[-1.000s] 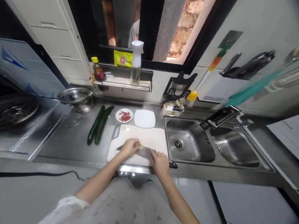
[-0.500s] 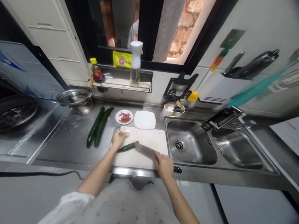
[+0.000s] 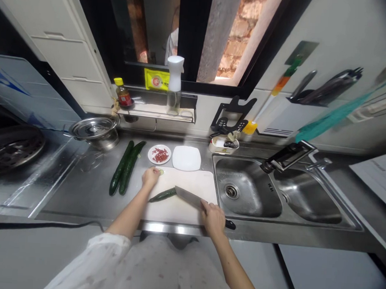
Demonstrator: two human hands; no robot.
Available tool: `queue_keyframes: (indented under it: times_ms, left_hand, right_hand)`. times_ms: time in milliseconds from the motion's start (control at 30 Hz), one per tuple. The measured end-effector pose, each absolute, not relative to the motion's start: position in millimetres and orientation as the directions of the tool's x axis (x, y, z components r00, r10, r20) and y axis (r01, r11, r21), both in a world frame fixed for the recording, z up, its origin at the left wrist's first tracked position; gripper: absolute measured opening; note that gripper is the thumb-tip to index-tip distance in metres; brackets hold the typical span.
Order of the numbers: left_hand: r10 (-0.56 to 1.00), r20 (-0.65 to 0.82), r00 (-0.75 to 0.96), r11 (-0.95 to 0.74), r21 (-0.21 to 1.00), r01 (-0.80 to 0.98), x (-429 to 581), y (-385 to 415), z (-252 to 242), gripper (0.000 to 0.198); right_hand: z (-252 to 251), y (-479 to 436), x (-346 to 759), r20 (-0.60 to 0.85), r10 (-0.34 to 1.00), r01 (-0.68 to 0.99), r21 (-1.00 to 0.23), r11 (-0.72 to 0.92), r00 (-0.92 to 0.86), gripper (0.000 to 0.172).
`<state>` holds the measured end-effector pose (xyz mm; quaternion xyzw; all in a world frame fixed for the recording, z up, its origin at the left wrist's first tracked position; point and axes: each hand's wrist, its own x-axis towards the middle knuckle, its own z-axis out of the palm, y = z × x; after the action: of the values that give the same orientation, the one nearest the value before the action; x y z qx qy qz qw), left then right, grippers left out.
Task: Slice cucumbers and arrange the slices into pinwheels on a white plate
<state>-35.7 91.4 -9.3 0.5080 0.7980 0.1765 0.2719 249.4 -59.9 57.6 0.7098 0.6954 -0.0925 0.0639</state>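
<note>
My right hand is wrapped around the black handle of a broad kitchen knife, its blade pointing left over the white cutting board. Beside the blade tip lies a piece of dark green cucumber. At the board's upper left corner, my left hand has its fingers pinched together at a pale cucumber slice; the fingertips are partly hidden. Two whole cucumbers rest on the steel counter left of the board.
Behind the board stand a small plate of chopped red bits and a white square plate. The double sink with its black faucet is at the right. A lidded steel pot sits back left.
My left hand has shifted slightly left at the board's corner, and one of the two visible cucumber slices no longer shows. The knife stays nearly in place; the view has tilted a little.
</note>
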Motion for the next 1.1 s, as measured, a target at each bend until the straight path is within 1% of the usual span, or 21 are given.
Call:
queue_keyframes:
  times_ms: [167, 533, 700, 867, 1100]
  left_hand:
    - [0.917, -0.211, -0.338, 0.398, 0.5, 0.769, -35, 96, -13, 0.021]
    - [0.917, -0.189, -0.352, 0.399, 0.466, 0.79, -31, 97, -10, 0.023]
    - [0.918, -0.181, -0.353, 0.396, 0.462, 0.794, -30, 96, -6, 0.024]
    - [0.942, -0.151, -0.301, 0.336, 0.449, 0.828, -28, 92, -1, 0.024]
    - [0.974, -0.081, -0.212, 0.226, 0.391, 0.892, -27, 88, -4, 0.027]
  right_hand:
    - [56, -57, 251, -0.205, 0.978, 0.998, -0.052, -0.045, 0.033, 0.041]
    - [53, -54, 250, -0.194, 0.981, 0.996, -0.085, -0.033, 0.015, 0.041]
    - [52, -52, 251, -0.214, 0.977, 0.995, -0.089, -0.041, 0.022, 0.042]
    - [50, -52, 252, -0.2, 0.98, 0.993, -0.109, -0.046, 0.024, 0.041]
    - [54, -52, 251, -0.223, 0.974, 0.992, -0.11, -0.056, 0.031, 0.042]
